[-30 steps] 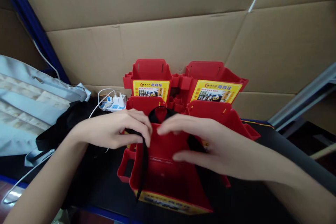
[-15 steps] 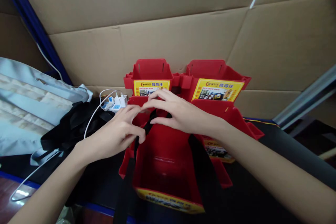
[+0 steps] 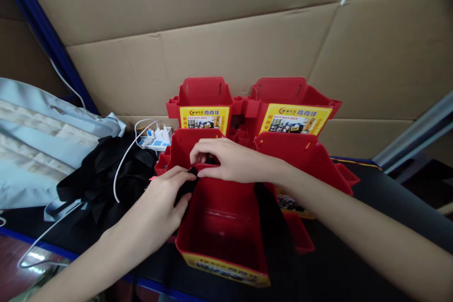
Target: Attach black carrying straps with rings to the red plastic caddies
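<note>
In the foreground a red plastic box with a yellow label on its front tilts toward me. My left hand pinches a black strap at the box's upper left corner. My right hand is closed over the raised back wall of the same box, thumb in front and fingers behind. A bit of black strap shows under those fingers; their tips are partly hidden. Another wide black strap hangs down the box's right side.
Behind stand several more red boxes against a cardboard wall. To the left lie a heap of black straps, a power strip with chargers and white cables, and a pale padded bag. A metal post slants at the right.
My left hand has moved down and turned, now pinching the strap near the corner. My right hand has lowered onto the box's back wall. The front box has shifted slightly left.
</note>
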Demonstrator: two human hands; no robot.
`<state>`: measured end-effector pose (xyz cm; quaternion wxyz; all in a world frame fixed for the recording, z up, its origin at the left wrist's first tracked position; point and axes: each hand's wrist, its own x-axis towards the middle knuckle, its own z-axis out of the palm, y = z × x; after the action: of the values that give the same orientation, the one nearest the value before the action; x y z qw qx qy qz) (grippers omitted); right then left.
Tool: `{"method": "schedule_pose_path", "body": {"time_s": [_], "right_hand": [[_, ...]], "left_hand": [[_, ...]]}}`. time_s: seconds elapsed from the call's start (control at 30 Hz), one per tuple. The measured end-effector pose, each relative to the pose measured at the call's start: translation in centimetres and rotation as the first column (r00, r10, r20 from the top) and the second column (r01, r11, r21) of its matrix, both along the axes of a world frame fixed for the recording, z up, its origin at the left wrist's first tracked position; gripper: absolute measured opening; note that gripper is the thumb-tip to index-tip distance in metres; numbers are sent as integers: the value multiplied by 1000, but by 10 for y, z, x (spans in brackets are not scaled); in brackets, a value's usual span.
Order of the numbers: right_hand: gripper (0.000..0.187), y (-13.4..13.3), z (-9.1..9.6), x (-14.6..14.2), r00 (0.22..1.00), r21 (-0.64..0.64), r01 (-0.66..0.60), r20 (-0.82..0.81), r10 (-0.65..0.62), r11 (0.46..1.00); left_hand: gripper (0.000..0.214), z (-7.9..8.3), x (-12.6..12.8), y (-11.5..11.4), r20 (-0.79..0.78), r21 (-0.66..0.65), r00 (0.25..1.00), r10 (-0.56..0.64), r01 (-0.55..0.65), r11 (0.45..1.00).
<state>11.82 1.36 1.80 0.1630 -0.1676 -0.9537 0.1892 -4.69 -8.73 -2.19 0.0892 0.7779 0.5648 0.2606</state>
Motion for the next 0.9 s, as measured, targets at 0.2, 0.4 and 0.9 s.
{"method": "schedule_pose_path", "body": {"time_s": [0.2, 0.4, 0.9], "right_hand": [[21, 22, 3, 6, 996, -283, -6, 86, 32, 959], [26, 38, -7, 2, 981, -410, -65, 141, 134, 910], [27, 38, -8, 2, 983, -320, -107, 109, 149, 941]], "left_hand": [[30, 5, 1, 9, -205, -81, 978, -39, 23, 996], [22, 6, 11, 17, -281, -103, 960, 2, -32, 994], [30, 7, 19, 14, -356, -107, 928, 106, -153, 982]]}}
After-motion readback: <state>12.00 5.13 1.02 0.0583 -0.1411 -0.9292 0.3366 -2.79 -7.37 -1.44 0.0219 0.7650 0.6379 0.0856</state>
